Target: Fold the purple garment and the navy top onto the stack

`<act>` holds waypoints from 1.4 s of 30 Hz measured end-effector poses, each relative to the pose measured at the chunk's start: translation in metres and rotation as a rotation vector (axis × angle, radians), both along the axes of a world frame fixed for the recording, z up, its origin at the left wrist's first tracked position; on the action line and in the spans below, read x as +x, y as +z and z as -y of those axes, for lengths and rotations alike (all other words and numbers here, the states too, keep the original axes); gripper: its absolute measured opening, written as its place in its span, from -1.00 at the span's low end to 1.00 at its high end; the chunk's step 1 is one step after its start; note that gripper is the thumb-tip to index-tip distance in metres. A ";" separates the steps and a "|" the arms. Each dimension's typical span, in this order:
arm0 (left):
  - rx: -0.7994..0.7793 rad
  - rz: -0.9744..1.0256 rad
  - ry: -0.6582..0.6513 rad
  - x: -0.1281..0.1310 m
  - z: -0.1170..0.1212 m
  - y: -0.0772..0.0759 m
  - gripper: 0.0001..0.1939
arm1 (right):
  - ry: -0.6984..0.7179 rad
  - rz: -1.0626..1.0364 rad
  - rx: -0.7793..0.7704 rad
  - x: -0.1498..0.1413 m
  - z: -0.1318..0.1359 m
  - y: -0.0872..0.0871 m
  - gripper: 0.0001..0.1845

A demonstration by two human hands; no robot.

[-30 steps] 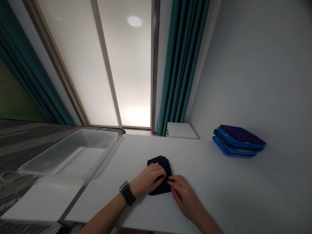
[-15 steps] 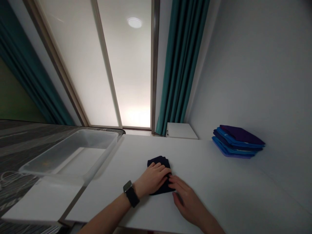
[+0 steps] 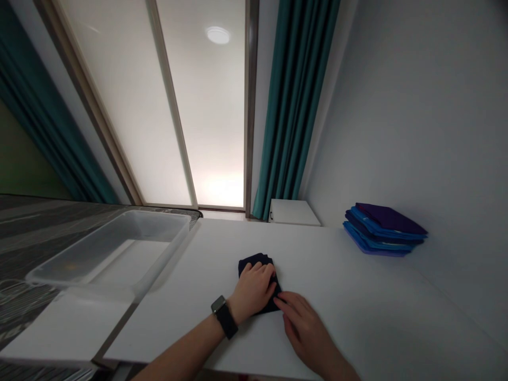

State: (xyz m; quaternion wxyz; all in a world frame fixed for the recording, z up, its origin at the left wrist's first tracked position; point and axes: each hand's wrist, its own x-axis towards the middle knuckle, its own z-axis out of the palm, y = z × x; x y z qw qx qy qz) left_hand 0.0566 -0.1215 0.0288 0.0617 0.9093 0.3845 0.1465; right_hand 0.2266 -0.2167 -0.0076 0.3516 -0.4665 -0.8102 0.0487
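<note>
A dark navy folded cloth (image 3: 257, 257) lies flat on the white table (image 3: 190, 296) in front of me. My left hand (image 3: 255, 288), with a black watch (image 3: 225, 316) on its wrist, rests on top of the cloth. Its fingers are a little bent and cover the cloth's middle. My right hand (image 3: 304, 328) is at the cloth's lower right edge. Its fingertips touch that edge, and the thumb stands apart from the fingers, lower down. The cloth's far end shows beyond my left hand, and a small corner shows between the hands.
A stack of folded blue and purple cloths (image 3: 383, 230) sits at the table's right, by the wall. To the left stands a translucent plastic bin (image 3: 159, 270). A low white cabinet (image 3: 296, 212) is behind the table, near a teal curtain (image 3: 296, 116).
My left hand has shifted slightly right and toward me on the cloth. My right hand has slid a little lower along the cloth's right edge. The view has moved slightly.
</note>
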 end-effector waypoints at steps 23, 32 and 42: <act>-0.081 0.142 -0.079 -0.017 0.004 -0.004 -0.86 | -0.367 -0.095 -0.121 -0.012 -0.028 -0.010 -0.86; -0.071 0.091 -0.082 -0.017 0.004 -0.003 -0.95 | -0.422 0.002 -0.114 -0.015 -0.037 -0.005 -0.79; 0.065 0.117 -0.105 -0.018 0.009 -0.005 -0.56 | -0.471 0.050 0.037 -0.006 -0.024 -0.009 -0.78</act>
